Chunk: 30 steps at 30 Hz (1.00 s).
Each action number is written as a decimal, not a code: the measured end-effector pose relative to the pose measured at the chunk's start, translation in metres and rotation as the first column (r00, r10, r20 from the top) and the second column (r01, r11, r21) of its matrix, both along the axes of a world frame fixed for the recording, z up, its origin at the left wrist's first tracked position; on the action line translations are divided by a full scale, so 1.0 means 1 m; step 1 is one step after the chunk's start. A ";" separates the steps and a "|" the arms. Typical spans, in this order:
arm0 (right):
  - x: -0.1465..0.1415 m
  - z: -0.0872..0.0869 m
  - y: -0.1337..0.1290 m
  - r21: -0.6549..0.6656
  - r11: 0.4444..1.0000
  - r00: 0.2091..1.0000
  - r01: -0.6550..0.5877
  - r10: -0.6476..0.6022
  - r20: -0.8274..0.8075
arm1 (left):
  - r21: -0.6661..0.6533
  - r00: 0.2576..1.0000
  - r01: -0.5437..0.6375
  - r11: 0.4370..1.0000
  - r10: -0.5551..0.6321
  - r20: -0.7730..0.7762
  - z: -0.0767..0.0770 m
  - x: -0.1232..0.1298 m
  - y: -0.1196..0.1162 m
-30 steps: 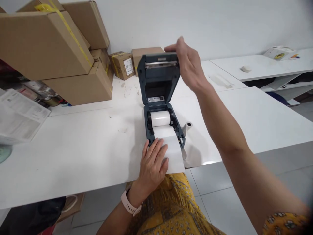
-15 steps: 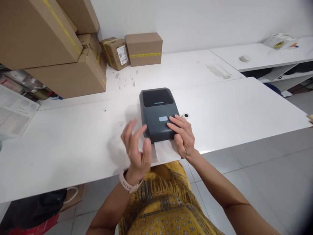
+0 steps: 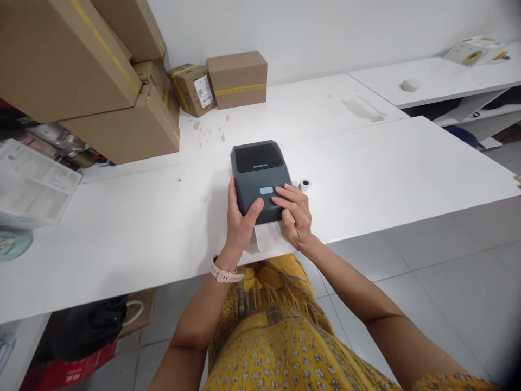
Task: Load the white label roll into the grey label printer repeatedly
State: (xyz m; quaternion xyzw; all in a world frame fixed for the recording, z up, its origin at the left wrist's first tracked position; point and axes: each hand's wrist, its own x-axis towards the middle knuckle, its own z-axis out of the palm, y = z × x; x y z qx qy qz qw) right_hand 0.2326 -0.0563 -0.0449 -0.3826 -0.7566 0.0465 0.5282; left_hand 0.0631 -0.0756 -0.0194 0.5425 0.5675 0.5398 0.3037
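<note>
A dark grey label printer (image 3: 260,180) with a black window and a light blue button lies on the white table near its front edge. White paper (image 3: 269,237) sticks out of its near end. My left hand (image 3: 241,216) grips the printer's left side, thumb on top and fingers down the flank. My right hand (image 3: 296,215) holds the near right corner, with two fingertips on the top beside the button and the other fingers bent. A small white roll (image 3: 304,185) with a dark core stands just right of the printer.
Cardboard boxes (image 3: 122,122) are stacked at the back left, with two smaller taped boxes (image 3: 238,81) beside them against the wall. A clear plastic bin (image 3: 40,179) stands on the left. At the back right, a white box (image 3: 474,51) sits on a shelf unit.
My left hand, raised and apart from the printer before, has come down and taken hold of its left side. My right hand remains on the near right corner.
</note>
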 end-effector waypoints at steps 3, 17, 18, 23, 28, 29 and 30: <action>0.000 0.008 0.002 0.031 0.999 1.000 -0.024 0.023 0.001 | -0.013 1.000 0.005 1.000 -0.005 0.024 0.001 -0.002 0.001; -0.016 0.069 0.051 -0.180 0.970 0.969 -0.162 0.191 0.158 | -0.324 0.911 0.077 0.943 0.066 0.407 -0.020 0.021 -0.085; -0.015 0.068 0.051 -0.188 0.967 0.965 -0.170 0.202 0.165 | -0.339 0.900 0.129 0.932 0.033 0.435 -0.015 0.023 -0.082; -0.011 0.063 0.051 -0.231 0.960 0.967 -0.158 0.197 0.159 | -0.346 0.871 0.181 0.921 0.013 0.491 0.000 0.036 -0.067; -0.011 0.058 0.057 -0.295 0.945 0.972 -0.143 0.190 0.136 | -0.269 0.872 0.137 0.953 0.013 0.490 0.000 0.044 -0.067; -0.012 0.058 0.058 -0.310 0.939 0.970 -0.148 0.199 0.138 | -0.267 0.876 0.132 0.955 0.014 0.483 -0.002 0.045 -0.067; -0.012 0.057 0.059 -0.326 0.933 0.968 -0.153 0.208 0.141 | -0.271 0.882 0.128 0.954 0.015 0.470 -0.005 0.046 -0.068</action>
